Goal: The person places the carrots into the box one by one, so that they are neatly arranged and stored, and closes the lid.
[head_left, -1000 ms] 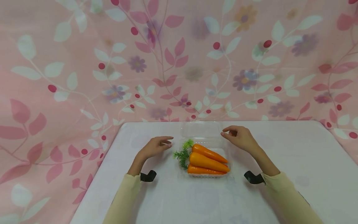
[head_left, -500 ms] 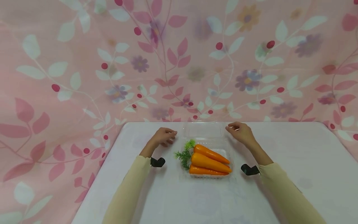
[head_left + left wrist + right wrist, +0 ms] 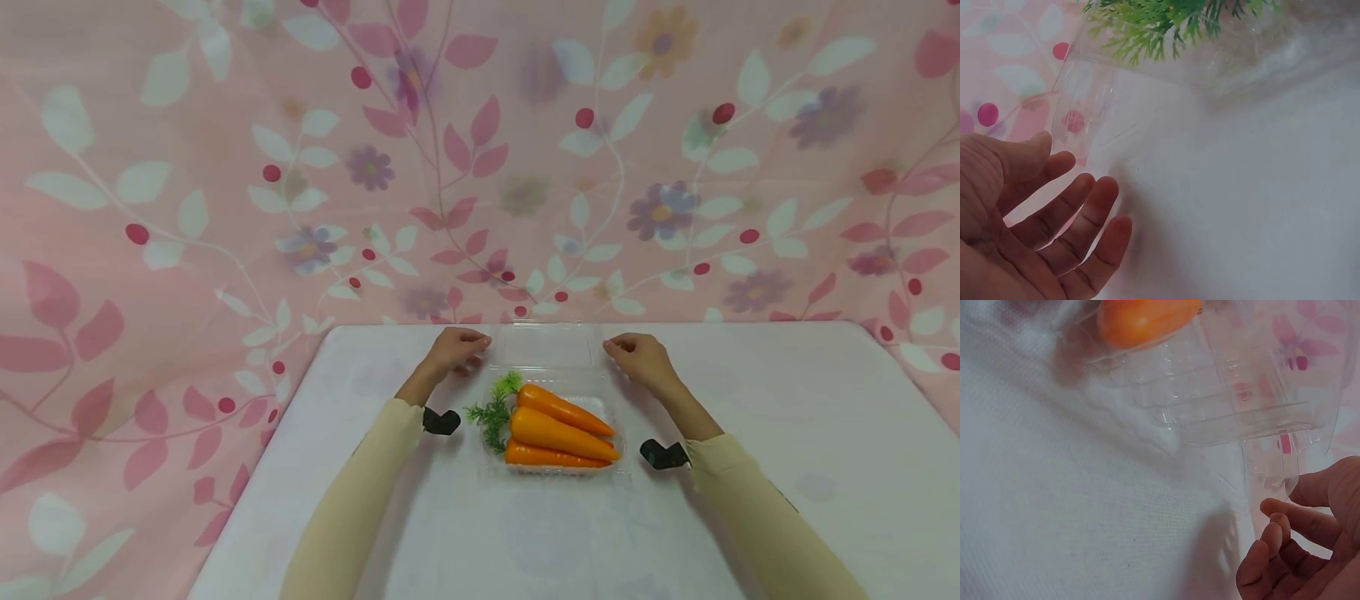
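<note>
A clear plastic clamshell box (image 3: 618, 417) lies open on the table, its hinged lid (image 3: 551, 346) tilted back on the far side. Several orange carrots (image 3: 562, 435) rest in the base, with green leafy tops (image 3: 491, 414) poking out at the left. My left hand (image 3: 453, 350) pinches the lid's left edge between thumb and index finger; the other fingers (image 3: 1100, 200) are loosely bent. On the opposite side, my right hand (image 3: 641, 360) pinches the lid's right edge with thumb and index finger. In the right wrist view, its remaining fingers (image 3: 1254, 569) curl beneath.
A white cloth covers the table (image 3: 540, 542). Behind its far edge hangs a pink curtain (image 3: 480, 167) with leaves and flowers. Black wrist cameras (image 3: 442, 422) sit at both cuffs.
My left hand has moved forward and right to the lid's left edge. My right hand has shifted slightly at the right edge. The box and carrots stay in place.
</note>
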### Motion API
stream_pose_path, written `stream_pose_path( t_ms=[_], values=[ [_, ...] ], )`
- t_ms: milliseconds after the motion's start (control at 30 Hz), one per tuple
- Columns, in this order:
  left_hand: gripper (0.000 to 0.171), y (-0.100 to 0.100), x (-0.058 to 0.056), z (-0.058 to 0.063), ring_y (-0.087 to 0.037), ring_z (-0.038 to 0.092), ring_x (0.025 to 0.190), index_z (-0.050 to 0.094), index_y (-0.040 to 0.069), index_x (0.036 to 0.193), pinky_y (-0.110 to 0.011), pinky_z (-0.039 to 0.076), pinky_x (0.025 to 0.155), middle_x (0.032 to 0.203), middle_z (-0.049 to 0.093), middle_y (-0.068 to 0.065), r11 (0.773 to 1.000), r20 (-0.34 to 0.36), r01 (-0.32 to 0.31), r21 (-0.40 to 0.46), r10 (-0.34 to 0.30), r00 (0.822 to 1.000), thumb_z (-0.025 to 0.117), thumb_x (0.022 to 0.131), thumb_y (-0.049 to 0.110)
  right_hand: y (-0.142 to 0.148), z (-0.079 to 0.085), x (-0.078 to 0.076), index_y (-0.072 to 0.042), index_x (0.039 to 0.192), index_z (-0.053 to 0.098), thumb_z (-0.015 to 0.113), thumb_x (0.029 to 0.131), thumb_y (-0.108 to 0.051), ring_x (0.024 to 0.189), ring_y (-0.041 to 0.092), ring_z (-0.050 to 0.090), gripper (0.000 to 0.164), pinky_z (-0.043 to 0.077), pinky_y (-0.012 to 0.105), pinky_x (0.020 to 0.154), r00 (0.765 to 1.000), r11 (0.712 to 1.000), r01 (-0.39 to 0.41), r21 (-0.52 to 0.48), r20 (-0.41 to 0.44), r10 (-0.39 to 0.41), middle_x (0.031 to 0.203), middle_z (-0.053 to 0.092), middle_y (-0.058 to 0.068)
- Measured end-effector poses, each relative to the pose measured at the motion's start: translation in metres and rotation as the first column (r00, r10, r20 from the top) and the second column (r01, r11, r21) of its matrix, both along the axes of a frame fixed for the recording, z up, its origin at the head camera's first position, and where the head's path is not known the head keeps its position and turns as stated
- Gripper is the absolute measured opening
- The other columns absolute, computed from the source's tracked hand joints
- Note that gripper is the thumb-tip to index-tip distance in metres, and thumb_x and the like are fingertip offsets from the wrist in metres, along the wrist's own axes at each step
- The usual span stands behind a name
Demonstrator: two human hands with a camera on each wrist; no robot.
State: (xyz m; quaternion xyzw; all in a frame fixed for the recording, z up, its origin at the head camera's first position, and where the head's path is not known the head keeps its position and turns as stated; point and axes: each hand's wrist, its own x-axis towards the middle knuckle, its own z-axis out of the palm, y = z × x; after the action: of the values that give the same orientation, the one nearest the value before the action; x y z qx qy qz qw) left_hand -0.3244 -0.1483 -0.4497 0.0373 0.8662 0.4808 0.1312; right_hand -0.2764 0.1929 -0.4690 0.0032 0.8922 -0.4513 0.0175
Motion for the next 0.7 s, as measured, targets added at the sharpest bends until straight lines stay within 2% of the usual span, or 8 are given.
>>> stream_pose_path(
  t_ms=[200, 367, 500, 600, 700],
  values=[
    [0.034, 0.006, -0.003, 0.001, -0.028, 0.071, 0.084, 0.073, 0.003, 0.116, -0.038, 0.059, 0.066, 0.107, 0.071, -0.016, 0.995, 0.007, -0.096, 0.038, 0.096, 0.995, 0.07, 0.093, 0.028, 0.001, 0.003, 0.0, 0.005, 0.119, 0.067, 0.059, 0.099, -0.027, 0.071, 0.022, 0.057, 0.038, 0.051, 0.027, 0.059, 1.0, 1.0, 0.003, -0.017, -0.017, -0.004, 0.102, 0.065, 0.019],
    [0.035, 0.008, -0.005, 0.004, -0.029, 0.07, 0.097, 0.071, 0.001, 0.118, -0.042, 0.058, 0.077, 0.118, 0.068, -0.016, 0.98, 0.064, -0.133, 0.146, 0.125, 0.99, 0.07, 0.093, 0.026, 0.002, 0.009, 0.0, 0.003, 0.121, 0.068, 0.061, 0.098, -0.03, 0.07, 0.023, 0.058, 0.04, 0.051, 0.027, 0.058, 0.999, 1.0, 0.02, -0.011, -0.048, -0.021, 0.106, 0.066, 0.02],
    [0.038, 0.007, -0.006, 0.011, -0.031, 0.067, 0.106, 0.066, 0.0, 0.125, -0.044, 0.057, 0.082, 0.123, 0.066, -0.016, 0.964, 0.098, -0.143, 0.226, 0.123, 0.987, 0.069, 0.094, 0.023, 0.003, 0.016, -0.001, 0.001, 0.119, 0.07, 0.064, 0.097, -0.03, 0.068, 0.025, 0.06, 0.039, 0.051, 0.027, 0.056, 0.994, 1.0, 0.025, -0.013, -0.109, -0.026, 0.105, 0.068, 0.02],
    [0.037, 0.006, -0.004, 0.02, -0.032, 0.066, 0.107, 0.065, -0.001, 0.125, -0.045, 0.056, 0.083, 0.123, 0.066, -0.015, 0.96, 0.072, -0.128, 0.248, 0.114, 0.991, 0.069, 0.094, 0.02, 0.004, 0.023, -0.001, 0.0, 0.117, 0.072, 0.067, 0.095, -0.029, 0.073, 0.027, 0.061, 0.037, 0.051, 0.027, 0.058, 0.987, 1.0, 0.025, -0.016, -0.159, -0.027, 0.102, 0.07, 0.019],
    [0.033, 0.005, -0.001, 0.027, -0.032, 0.066, 0.108, 0.067, 0.0, 0.12, -0.043, 0.057, 0.082, 0.119, 0.067, -0.014, 0.965, 0.026, -0.103, 0.241, 0.099, 0.995, 0.068, 0.094, 0.019, 0.005, 0.03, 0.0, -0.001, 0.117, 0.072, 0.067, 0.095, -0.031, 0.085, 0.028, 0.063, 0.037, 0.052, 0.026, 0.065, 0.983, 1.0, 0.022, -0.021, -0.184, -0.025, 0.106, 0.071, 0.018]
  ],
)
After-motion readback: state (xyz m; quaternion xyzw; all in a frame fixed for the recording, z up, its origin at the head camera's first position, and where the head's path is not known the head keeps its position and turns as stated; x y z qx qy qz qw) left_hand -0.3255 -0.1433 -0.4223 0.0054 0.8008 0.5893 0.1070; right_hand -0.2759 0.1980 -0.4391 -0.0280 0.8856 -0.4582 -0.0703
